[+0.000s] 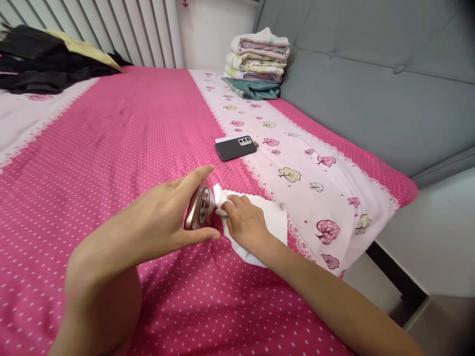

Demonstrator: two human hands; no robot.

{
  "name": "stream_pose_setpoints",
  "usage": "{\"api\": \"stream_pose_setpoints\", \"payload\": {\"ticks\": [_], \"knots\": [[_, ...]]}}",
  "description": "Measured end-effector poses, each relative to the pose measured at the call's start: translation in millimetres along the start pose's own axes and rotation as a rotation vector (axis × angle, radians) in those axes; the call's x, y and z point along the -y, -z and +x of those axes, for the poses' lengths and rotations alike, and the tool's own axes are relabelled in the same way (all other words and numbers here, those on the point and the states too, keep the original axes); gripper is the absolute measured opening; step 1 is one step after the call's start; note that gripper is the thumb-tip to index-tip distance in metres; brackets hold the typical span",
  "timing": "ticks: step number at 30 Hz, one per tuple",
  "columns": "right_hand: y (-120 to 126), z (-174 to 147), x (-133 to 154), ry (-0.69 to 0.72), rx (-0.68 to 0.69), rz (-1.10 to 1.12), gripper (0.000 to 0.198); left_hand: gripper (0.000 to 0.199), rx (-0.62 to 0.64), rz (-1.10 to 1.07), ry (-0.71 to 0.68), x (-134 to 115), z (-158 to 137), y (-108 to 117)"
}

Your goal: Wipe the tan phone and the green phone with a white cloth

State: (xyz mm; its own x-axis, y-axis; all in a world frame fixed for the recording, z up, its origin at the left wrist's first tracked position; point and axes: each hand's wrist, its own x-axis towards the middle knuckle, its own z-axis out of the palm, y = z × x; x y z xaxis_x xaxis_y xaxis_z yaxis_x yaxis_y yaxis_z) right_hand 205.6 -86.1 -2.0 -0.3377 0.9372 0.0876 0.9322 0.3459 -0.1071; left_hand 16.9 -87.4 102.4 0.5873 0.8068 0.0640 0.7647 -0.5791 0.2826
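Observation:
My left hand (163, 212) grips a smartphone (192, 212) by its edges, thumb below and fingers above. The phone has a rose-gold frame and stands tilted, with its large round camera module facing right. In my right hand (247, 220) a bunched corner of a white cloth (276, 217) is pinched. That corner is at the camera side of the phone; whether it touches the phone is hard to tell. The rest of the cloth lies spread on the bed under my right hand and wrist.
A black smartphone (232, 150) lies face down on the pink dotted bedsheet (148, 118), over a pale flat thing. Folded fabrics (258, 62) are stacked by the grey headboard (356, 84). Dark clothes (33, 59) lie at the far left, before a white radiator (111, 29).

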Motion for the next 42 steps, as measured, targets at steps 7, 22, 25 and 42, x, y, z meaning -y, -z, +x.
{"api": "stream_pose_setpoints", "payload": {"ticks": [7, 22, 25, 42], "knots": [[1.7, -0.5, 0.1, 0.000, 0.013, 0.000, 0.022, 0.087, -0.004, 0.011, -0.007, 2.0, -0.6, -1.9], [0.2, -0.4, -1.1, 0.004, -0.001, 0.000, 0.022, 0.086, -0.022, 0.016, -0.016, 2.9, -0.6, -2.6], [0.9, 0.1, -0.3, -0.001, 0.006, 0.000, 0.022, 0.086, -0.021, 0.012, -0.022, 3.4, -1.3, -3.1], [-0.8, 0.2, -0.2, 0.020, -0.026, 0.046, 0.022, 0.087, -0.019, 0.005, -0.012, 2.4, -0.9, -2.5]]}}
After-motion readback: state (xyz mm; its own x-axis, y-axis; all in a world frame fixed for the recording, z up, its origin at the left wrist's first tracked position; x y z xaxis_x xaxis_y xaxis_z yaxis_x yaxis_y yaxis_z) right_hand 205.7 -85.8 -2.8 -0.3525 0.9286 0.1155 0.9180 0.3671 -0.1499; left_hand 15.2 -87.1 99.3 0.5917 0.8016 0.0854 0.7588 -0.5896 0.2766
